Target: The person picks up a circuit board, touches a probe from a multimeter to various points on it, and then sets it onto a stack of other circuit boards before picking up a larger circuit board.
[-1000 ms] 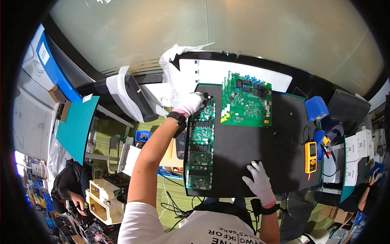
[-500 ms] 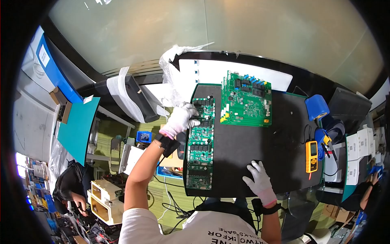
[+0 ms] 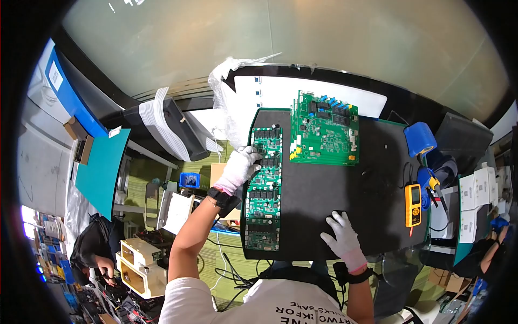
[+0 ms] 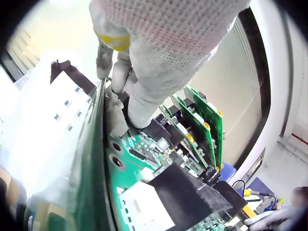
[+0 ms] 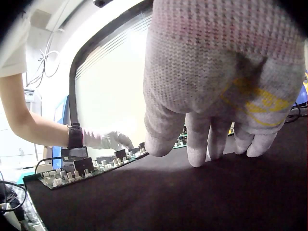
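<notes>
In the head view, my gloved left hand (image 3: 239,169) is at the left edge of a long row of green circuit boards (image 3: 263,209). Seen from the left wrist, its curled fingers (image 4: 140,103) pinch at the edge of a circuit board (image 4: 126,174), among black and white components. The fingertips partly hide the spot they hold. My gloved right hand (image 3: 343,242) rests on the black mat (image 3: 318,197) near its front edge, fingers spread and holding nothing. From the right wrist, its fingertips (image 5: 196,156) point down at the mat.
A stack of larger green circuit boards (image 3: 325,129) stands at the back middle of the table. To the right lie a yellow meter (image 3: 413,205) and a blue tool holder (image 3: 420,139). Clear plastic wrap (image 3: 226,92) hangs by the back left corner.
My left hand has come back from the far end of the board row towards me, and has shifted slightly left to the row's outer edge. My right hand has stayed in place.
</notes>
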Available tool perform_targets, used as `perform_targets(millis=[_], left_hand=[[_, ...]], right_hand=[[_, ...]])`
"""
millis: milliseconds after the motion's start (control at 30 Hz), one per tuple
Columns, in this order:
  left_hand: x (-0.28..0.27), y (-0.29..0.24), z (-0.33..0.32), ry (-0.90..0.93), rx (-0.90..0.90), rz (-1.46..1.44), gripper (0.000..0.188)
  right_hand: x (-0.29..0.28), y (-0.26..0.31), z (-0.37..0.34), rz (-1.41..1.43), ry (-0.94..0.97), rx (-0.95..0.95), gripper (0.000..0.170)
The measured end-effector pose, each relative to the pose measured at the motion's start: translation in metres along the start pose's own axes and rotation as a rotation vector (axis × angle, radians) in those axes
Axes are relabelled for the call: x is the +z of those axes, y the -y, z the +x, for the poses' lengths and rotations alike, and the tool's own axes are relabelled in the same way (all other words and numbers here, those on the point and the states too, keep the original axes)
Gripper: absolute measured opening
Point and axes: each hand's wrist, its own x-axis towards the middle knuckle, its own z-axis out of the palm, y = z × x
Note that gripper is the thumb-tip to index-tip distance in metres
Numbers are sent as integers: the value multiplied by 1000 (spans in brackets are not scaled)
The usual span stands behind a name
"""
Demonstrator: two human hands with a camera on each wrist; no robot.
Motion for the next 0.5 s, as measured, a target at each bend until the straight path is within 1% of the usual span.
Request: perform_targets(millis=[67,100,167,333,500], left_hand=[[0,0,0,0,-4,-8,30],[0,-1,1,6,-6,-4,29],[0,-2,1,12,-7,-2,29],[2,1,2,-4,24,-15,29],[0,-3,1,17,-18,-14,30]], right_hand=[[-2,3,0,-49,-27,8,47],[-2,2,0,-49,-27,9,47],[-2,0,1,-8,6,-3,53],[-3,1,0,-7,13,11,53],[-1,0,0,-13,-10,-7,52]])
